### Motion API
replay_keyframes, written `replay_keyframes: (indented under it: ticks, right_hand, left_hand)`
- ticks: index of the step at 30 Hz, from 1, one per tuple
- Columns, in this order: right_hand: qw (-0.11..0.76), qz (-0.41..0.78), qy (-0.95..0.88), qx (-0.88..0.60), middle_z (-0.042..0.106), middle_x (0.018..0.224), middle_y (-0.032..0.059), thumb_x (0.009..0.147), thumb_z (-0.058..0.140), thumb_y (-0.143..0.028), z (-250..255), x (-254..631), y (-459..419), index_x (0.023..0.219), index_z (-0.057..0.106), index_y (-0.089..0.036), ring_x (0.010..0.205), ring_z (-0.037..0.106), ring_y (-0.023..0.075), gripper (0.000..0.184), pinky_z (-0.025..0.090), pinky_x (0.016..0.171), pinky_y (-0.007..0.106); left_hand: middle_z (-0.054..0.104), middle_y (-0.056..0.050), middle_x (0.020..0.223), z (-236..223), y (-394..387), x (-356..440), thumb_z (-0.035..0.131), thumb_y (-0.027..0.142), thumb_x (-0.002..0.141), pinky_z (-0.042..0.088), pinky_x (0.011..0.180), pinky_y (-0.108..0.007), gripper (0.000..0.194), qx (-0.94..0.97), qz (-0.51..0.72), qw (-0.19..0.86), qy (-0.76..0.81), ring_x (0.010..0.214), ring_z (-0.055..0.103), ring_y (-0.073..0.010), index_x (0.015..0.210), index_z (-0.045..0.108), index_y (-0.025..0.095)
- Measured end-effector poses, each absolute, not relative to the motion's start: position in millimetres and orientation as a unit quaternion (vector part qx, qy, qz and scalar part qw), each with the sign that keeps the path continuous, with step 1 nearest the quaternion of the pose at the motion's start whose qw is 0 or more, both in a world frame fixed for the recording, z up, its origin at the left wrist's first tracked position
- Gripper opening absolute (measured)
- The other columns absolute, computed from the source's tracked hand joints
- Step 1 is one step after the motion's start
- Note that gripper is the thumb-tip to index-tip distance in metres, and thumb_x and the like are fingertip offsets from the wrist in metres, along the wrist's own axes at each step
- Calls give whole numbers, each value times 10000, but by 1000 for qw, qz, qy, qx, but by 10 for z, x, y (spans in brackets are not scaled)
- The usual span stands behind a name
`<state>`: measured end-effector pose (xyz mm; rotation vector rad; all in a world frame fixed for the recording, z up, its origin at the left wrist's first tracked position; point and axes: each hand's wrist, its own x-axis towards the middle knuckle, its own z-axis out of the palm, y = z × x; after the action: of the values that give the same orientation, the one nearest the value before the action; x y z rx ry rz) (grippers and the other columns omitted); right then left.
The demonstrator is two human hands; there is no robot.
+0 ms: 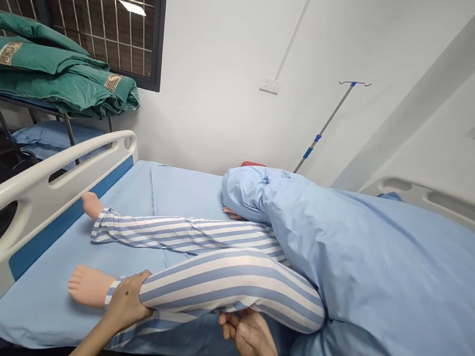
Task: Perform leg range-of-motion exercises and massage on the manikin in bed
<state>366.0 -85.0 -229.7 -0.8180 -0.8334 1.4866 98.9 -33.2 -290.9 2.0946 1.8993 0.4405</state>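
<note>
A care manikin in blue-and-white striped pyjamas lies on the bed, with its lower legs and bare feet showing. My left hand (125, 303) wraps the shin of its near leg (234, 283) just above the bare foot (87, 285). My right hand (249, 335) is under that same leg, with its fingers curled against the striped cloth. The far leg (187, 235) lies straight on the sheet, its foot (92, 205) near the side rail. A light blue quilt (385, 268) covers the rest of the body and hides the torso and head.
A white side rail (20, 210) runs along the bed's left side, and another (445, 205) stands at the right. Green folded blankets (47, 69) lie on a metal rack with a blue pillow (49, 139) below. An IV pole (327, 126) stands behind the bed.
</note>
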Motion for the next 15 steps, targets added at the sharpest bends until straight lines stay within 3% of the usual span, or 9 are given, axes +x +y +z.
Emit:
replay_keyframes:
  ticks: [6, 11, 15]
  right_hand:
    - [590, 619, -364, -368, 594, 896, 105, 656, 694, -355, -2303, 3640, -869, 915, 629, -163, 763, 560, 236, 329, 388, 612, 335]
    - [588, 625, -356, -372, 605, 909, 111, 666, 690, -370, -2372, 3582, -913, 893, 631, -156, 766, 571, 234, 317, 404, 617, 339]
    - [581, 643, -320, -383, 607, 820, 89, 627, 724, -383, -2624, 3451, -964, 855, 626, -148, 736, 579, 227, 341, 408, 588, 320]
  left_hand:
    - [617, 0, 892, -2986, -318, 938, 571, 211, 538, 364, 710, -279, 390, 725, 195, 147, 644, 849, 562, -210, 919, 489, 227]
    - [625, 1, 825, -2916, -359, 749, 533, 220, 563, 359, 673, -278, 295, 750, 171, 134, 624, 810, 579, -213, 857, 511, 227]
    - [645, -27, 911, -2913, -436, 431, 504, 206, 578, 373, 749, -302, 379, 767, 150, 82, 618, 885, 581, -224, 955, 538, 225]
